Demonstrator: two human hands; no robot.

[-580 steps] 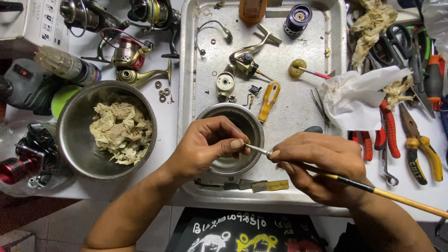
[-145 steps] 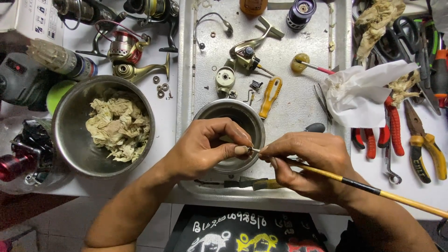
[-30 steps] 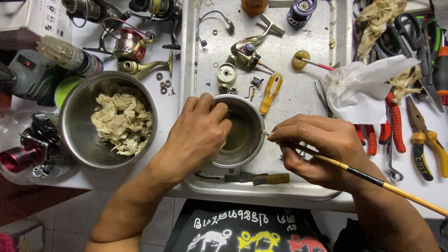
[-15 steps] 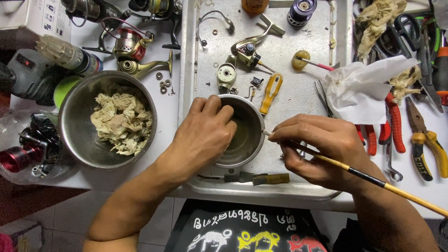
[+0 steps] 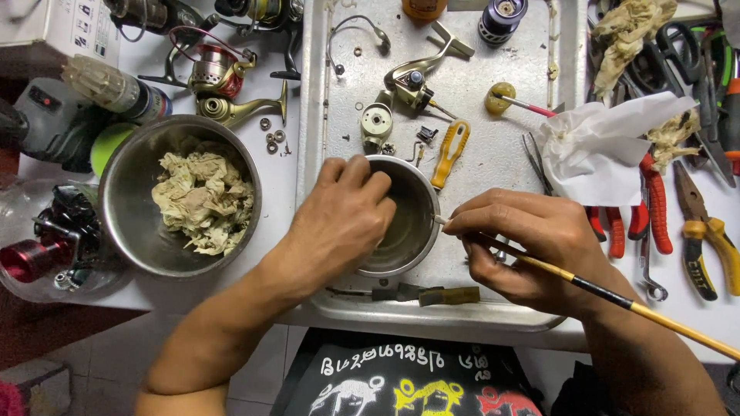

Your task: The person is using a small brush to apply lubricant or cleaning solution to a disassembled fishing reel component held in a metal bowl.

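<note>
Cluttered white desk (image 5: 293,192), with a metal tray (image 5: 493,316) down the middle of the frame and fishing-reel parts scattered over its upper half. At the tray's centre sits a small steel cup (image 5: 408,223). The left hand (image 5: 347,216) is curled over the cup's left rim with its fingers dipping inside; whether they pinch anything I cannot tell. The right hand (image 5: 524,246) is closed round a thin yellow-and-black brush (image 5: 609,296), whose tip meets the cup's right rim.

Looks risky to me: the cup is light and the left hand bears on one side of it, so a hard press could tip it and spill whatever lies inside across the tray. A small screwdriver (image 5: 420,295) lies just below the cup, easy to knock with a wrist. Loose washers (image 5: 271,139) left of the tray could roll off the desk if jostled. The bowl (image 5: 139,231) of rags (image 5: 204,200) at left sits close to the left forearm.
</note>
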